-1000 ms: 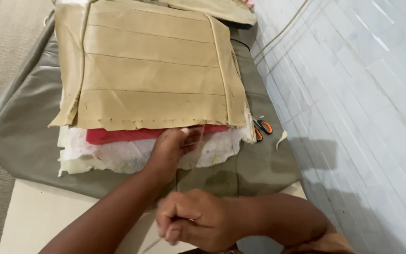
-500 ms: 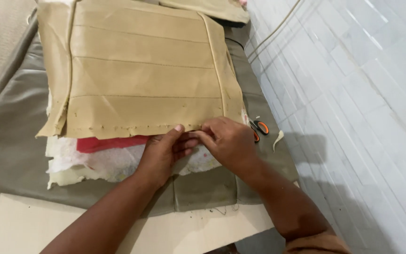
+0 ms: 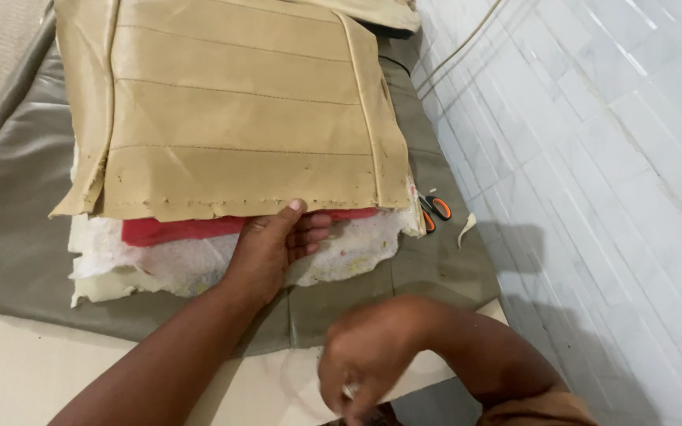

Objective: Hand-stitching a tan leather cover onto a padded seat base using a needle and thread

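Palm (image 3: 270, 248) flat on tan cover (image 3: 230, 118) (unclenched)

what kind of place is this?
Probably an upholstery or sewing workshop: a stitched tan leatherette cover lies over white foam padding, orange-handled scissors sit beside it, and the left hand presses on the stack.

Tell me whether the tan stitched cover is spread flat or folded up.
Spread flat. The tan stitched cover lies open over the red layer and white padding, its seams running straight across; the left hand presses at its near edge.
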